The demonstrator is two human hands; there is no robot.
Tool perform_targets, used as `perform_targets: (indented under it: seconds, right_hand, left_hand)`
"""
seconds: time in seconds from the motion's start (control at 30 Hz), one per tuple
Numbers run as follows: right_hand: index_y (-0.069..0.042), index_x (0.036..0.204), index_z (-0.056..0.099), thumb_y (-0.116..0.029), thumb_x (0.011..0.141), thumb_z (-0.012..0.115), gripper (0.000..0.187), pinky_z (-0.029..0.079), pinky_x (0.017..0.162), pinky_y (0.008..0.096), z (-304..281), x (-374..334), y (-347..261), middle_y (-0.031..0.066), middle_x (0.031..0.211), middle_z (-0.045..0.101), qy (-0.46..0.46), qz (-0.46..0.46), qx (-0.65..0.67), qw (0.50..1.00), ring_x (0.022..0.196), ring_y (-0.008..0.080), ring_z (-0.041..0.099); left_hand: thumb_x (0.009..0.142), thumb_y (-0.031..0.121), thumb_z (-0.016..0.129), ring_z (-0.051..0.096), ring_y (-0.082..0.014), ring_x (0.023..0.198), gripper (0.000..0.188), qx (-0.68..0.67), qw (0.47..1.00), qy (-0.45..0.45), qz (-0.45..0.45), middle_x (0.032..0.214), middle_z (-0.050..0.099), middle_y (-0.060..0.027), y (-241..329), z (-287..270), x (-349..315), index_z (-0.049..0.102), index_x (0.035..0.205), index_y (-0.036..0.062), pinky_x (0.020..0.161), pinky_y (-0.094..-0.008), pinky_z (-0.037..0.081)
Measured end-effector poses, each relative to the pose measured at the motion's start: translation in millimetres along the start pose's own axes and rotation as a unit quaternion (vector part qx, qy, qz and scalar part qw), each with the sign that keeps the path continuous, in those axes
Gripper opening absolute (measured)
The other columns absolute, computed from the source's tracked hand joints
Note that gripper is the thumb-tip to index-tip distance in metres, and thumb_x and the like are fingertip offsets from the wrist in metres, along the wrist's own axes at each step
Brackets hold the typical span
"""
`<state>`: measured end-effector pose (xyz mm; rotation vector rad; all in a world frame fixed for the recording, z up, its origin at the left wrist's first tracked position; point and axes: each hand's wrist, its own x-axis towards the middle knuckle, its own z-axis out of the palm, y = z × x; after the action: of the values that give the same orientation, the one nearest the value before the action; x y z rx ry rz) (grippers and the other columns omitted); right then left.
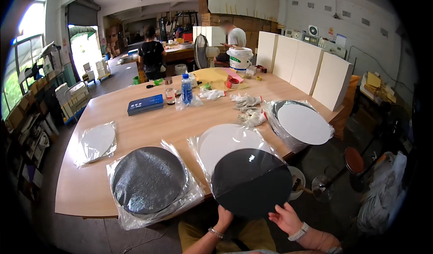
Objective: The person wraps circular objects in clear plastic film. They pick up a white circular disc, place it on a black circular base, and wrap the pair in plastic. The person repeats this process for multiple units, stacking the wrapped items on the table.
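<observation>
Left hand [224,217] and right hand [285,219] at the rim of one black disc [252,182]

From my end of the link, the left hand looks clamped on the lower rim, its fingers partly hidden. The right hand meets the rim too, fingers parted; I cannot tell how firmly it holds. They are apart, the black disc between them. It juts over the near edge of the table [85,186], its far part overlapping a white disc [230,139] in clear film. A line crosses the black face; film or reflection, I cannot tell.

Progress, as I judge it: this piece is in hand and not yet laid down, so the step looks midway. The other discs lie on or in film; whether finished or waiting, I cannot tell, nor how much is left.

Counting outward: one grey disc [149,179] in film to the left, one small white disc [98,140] in film beyond it, one pile [304,123] to the right, white on top. Lower layers are too merged to count. Farther on, I have one blue box [145,104], one glass jar [169,95], one blue bottle [186,89], three clumps of gloves [246,101] and one red tape roll [232,82]. Then four white boards [306,67] standing in a row, one tub [239,59] and, at the back, two people [151,53].
</observation>
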<state>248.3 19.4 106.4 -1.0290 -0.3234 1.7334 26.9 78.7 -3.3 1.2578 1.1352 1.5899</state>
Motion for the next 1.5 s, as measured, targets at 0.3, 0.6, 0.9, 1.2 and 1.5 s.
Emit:
perform_targets:
  seconds: [0.3, 0.6, 0.9, 1.2, 1.5]
  right_hand:
    - [-0.004, 0.082, 0.039, 0.001, 0.092, 0.043, 0.011, 0.051, 0.087, 0.0419, 85.3, 121.6, -1.6, 0.0198, 0.105, 0.055, -0.131, -0.022, -0.025, 0.991, 0.103, 0.0379, 0.059]
    - [0.011, 0.104, 0.053, -0.004, 0.09, 0.041, 0.024, 0.053, 0.084, 0.0373, 59.7, 140.1, -29.5, 0.0225, 0.106, 0.06, -0.182, 0.103, -0.12, 0.971, 0.097, 0.0316, 0.062]
    - [0.003, 0.106, 0.051, -0.028, 0.098, 0.041, 0.034, 0.054, 0.063, 0.0275, 55.6, 126.5, -32.4, 0.016, 0.097, 0.065, -0.117, 0.035, -0.248, 0.961, 0.076, 0.022, 0.067]
    - [-0.006, 0.107, 0.059, -0.002, 0.066, 0.068, 0.042, 0.045, 0.086, 0.0349, 11.0, 94.8, -124.2, 0.0073, 0.107, 0.057, -0.05, -0.543, -0.716, 0.436, 0.103, 0.0263, 0.051]
    - [-0.008, 0.076, 0.068, -0.011, 0.072, 0.071, 0.006, 0.045, 0.075, 0.0309, -27.7, 151.8, -162.9, -0.0001, 0.078, 0.064, -0.201, -0.515, -0.629, 0.546, 0.084, 0.0199, 0.053]
  left_hand:
    - [0.095, 0.027, 0.05, 0.065, -0.0151, 0.071, 0.026, -0.14, 0.967, -0.052, -0.205, 0.079, 0.065, -0.0059, 17.9, -5.9, 2.1, 0.058, 0.094, 0.0018, 0.058, -0.0227, 0.048]
    - [0.096, 0.026, 0.049, 0.063, -0.0142, 0.069, 0.026, -0.112, 0.966, -0.097, -0.212, 0.077, 0.063, -0.0061, 22.6, -15.1, 5.2, 0.057, 0.095, 0.0021, 0.058, -0.0229, 0.048]
    - [0.094, 0.024, 0.054, 0.062, -0.011, 0.069, 0.022, -0.117, 0.964, -0.104, -0.217, 0.078, 0.064, -0.0047, 30.3, -13.6, -1.4, 0.058, 0.096, 0.0021, 0.06, -0.0211, 0.047]
    - [0.065, 0.018, 0.08, 0.044, -0.0325, 0.11, 0.057, 0.51, 0.796, -0.129, 0.298, 0.125, 0.044, -0.0115, 97.6, -56.0, 8.5, 0.053, 0.115, 0.0105, 0.09, -0.0408, 0.042]
    - [0.071, 0.009, 0.072, 0.059, -0.0266, 0.078, 0.017, 0.468, 0.816, -0.194, 0.279, 0.088, 0.061, -0.0065, 105.8, -63.8, 42.1, 0.057, 0.079, 0.0064, 0.067, -0.037, 0.049]
